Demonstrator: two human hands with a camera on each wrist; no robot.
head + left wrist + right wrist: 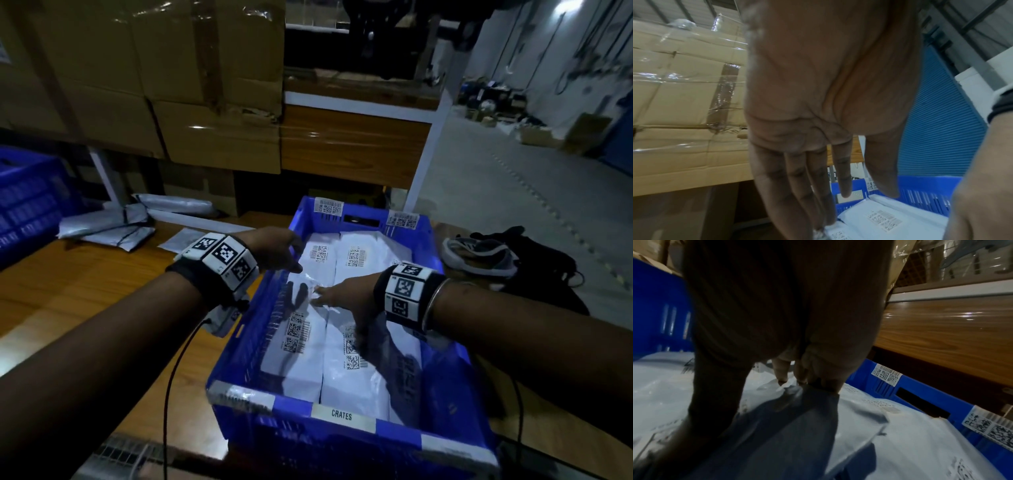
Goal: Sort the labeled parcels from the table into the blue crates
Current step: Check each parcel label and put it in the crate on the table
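A blue crate [294, 407] labelled CRATES sits at the table's near edge, filled with white barcoded parcels [298, 359] lying flat side by side. My right hand [325, 296] reaches in from the right, and its fingertips [818, 382] press on the crinkled end of a parcel [869, 426] in the middle of the crate [920, 395], thumb spread apart on the plastic. My left hand [291, 260] hangs over the crate's left rim with straight fingers [844, 191], holding nothing, just above a labelled parcel [890, 216]. More grey parcels [109, 226] lie on the table at the back left.
A second blue crate [27, 202] stands at the far left of the wooden table [85, 291]. Wrapped cardboard boxes [171, 68] are stacked behind. A black bag and shoes [479, 253] lie right of the crate, with open floor beyond.
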